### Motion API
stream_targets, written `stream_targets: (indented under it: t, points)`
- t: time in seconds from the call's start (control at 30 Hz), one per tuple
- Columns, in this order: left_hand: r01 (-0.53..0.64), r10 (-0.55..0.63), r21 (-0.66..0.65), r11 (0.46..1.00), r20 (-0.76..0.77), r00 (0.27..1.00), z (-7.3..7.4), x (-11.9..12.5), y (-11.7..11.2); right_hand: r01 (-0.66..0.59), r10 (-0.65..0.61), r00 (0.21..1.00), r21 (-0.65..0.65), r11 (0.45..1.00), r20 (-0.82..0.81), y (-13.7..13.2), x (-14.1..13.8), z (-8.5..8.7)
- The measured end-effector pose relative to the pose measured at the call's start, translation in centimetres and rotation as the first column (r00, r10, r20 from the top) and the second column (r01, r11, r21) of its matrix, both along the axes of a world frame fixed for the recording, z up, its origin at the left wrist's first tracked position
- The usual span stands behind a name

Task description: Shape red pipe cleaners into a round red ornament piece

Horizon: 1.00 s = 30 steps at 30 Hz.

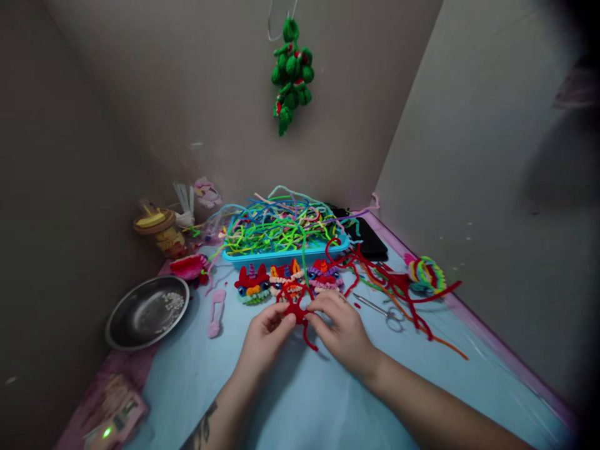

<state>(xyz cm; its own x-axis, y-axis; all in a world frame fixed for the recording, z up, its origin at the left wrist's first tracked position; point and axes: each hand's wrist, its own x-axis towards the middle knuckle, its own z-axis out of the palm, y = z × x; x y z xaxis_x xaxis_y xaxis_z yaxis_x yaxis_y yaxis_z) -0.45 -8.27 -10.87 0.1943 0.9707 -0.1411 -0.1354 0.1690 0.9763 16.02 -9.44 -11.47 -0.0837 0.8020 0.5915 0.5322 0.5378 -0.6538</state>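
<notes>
Between my hands is a small red pipe-cleaner piece, with a coiled middle and several fuzzy strands sticking out. My left hand pinches its left side between thumb and fingers. My right hand is closed on its right edge, and one loose strand hangs down toward the table. Just beyond my fingers sit three fuzzy animal-like faces: a red one with a purple horn, an orange and cream one, and a red and purple one. My fingertips partly cover the piece.
Behind stands a blue basket heaped with pipe cleaners. Scissors and loose red stems lie right. A pink safety-pin-shaped piece and metal bowl with white bits are left. A green ornament hangs above.
</notes>
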Motion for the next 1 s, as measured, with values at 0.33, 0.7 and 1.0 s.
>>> stream_targets:
  t: [0.33,0.7,1.0]
  points:
    - [-0.09,0.092,-0.074,0.993,0.02,0.996,0.9,0.7,-0.5,0.018,-0.023,0.998,0.074,0.997,0.06,-0.5,-0.2,0.4]
    - [-0.034,0.034,-0.014,0.999,0.026,0.999,0.2,0.6,-0.5,0.022,-0.024,0.997,0.025,0.999,0.073,-0.5,-0.3,0.2]
    - [-0.005,0.005,0.03,1.0,-0.014,1.0,-0.2,0.4,-0.3,-0.021,0.008,0.998,-0.199,0.98,-0.066,-0.3,-0.7,0.3]
